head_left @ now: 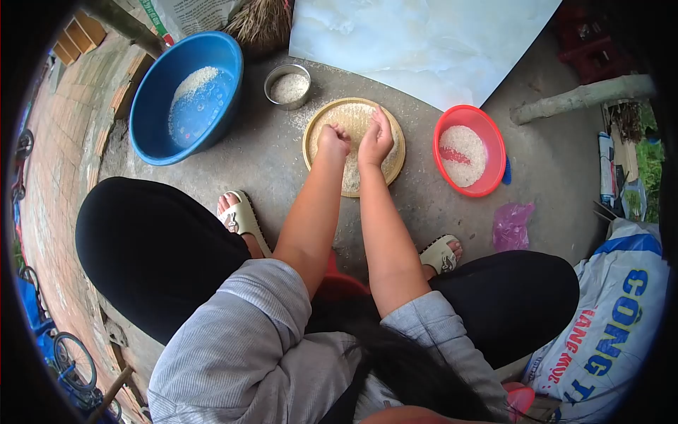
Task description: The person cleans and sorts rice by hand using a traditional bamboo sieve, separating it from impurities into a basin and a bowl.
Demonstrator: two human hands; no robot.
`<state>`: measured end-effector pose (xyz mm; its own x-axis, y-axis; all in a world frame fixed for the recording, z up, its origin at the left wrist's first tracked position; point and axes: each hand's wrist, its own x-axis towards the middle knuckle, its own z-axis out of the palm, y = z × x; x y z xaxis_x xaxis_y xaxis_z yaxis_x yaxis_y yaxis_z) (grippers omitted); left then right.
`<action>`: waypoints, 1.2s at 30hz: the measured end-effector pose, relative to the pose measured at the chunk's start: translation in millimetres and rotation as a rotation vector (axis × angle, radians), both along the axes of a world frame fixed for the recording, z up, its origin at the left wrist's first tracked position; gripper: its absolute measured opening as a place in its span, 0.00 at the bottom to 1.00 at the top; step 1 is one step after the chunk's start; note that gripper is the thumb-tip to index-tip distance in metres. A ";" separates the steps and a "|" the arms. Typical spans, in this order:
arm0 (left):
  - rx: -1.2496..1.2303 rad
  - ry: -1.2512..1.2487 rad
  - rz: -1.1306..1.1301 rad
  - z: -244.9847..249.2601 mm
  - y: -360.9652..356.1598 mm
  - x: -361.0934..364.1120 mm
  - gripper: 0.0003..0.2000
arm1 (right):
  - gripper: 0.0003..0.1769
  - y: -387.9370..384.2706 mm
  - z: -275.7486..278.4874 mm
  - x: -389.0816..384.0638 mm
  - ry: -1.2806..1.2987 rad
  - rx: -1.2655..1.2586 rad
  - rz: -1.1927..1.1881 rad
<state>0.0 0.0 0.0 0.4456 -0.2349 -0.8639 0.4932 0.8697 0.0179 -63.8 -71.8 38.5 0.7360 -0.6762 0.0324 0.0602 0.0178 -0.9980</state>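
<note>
A round woven bamboo tray (397,164) lies on the floor in front of me, with pale rice grains (351,185) scattered over it. Above its left half, my left hand (334,139) is closed with the fingers curled in; what it holds, if anything, is hidden. Close beside it, my right hand (376,139) is turned on edge over the tray, its fingers stretched out and slightly cupped. A small steel bowl (288,104) of rice stands at the tray's upper left. To the right sits a red plastic basin (441,120), also with rice in it.
A large blue basin (145,120) with some rice stands at the left. Behind the tray lies a pale marbled sheet (417,42). A crumpled purple plastic bag (513,226), a wooden pole (586,97) and a big printed sack (600,318) are at the right. My sandalled feet flank the tray's near side.
</note>
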 end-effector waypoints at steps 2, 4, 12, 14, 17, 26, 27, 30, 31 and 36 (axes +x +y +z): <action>0.002 0.072 0.032 11.9 14.0 -6.6 0.18 | 0.20 -12.9 -19.2 -12.5 0.053 -0.231 -0.214; 0.009 -0.002 0.041 22.6 22.5 13.8 0.18 | 0.20 -22.5 -37.6 -18.4 0.152 -0.366 -0.245; 0.722 -0.503 -0.110 76.8 51.4 92.9 0.11 | 0.17 -19.0 -53.7 -57.6 0.381 -0.792 -0.238; 1.775 -0.466 -0.108 57.9 52.8 96.8 0.12 | 0.16 -20.6 -45.9 -54.3 0.425 -0.784 -0.274; 1.862 -0.606 -0.043 57.8 47.7 69.3 0.09 | 0.13 -26.9 -46.6 -49.1 0.463 -0.644 -0.364; 1.465 -1.028 -0.477 -19.4 5.8 6.0 0.10 | 0.09 -52.8 -51.7 -60.1 0.709 -0.618 -0.537; 1.535 -1.050 -0.525 -19.9 2.9 -3.6 0.10 | 0.10 -53.8 -54.3 -62.5 0.750 -0.525 -0.532; 1.688 -1.189 -0.613 -24.8 -7.5 -20.1 0.13 | 0.11 -56.8 -61.1 -61.8 0.718 -0.552 -0.493; 1.789 -1.303 -0.583 -29.4 -11.8 -24.5 0.14 | 0.11 -57.9 -61.7 -61.4 0.725 -0.555 -0.496; 1.787 -1.599 -1.009 -14.5 -37.0 -55.8 0.23 | 0.12 -60.2 -61.7 -58.1 0.785 -0.448 -0.540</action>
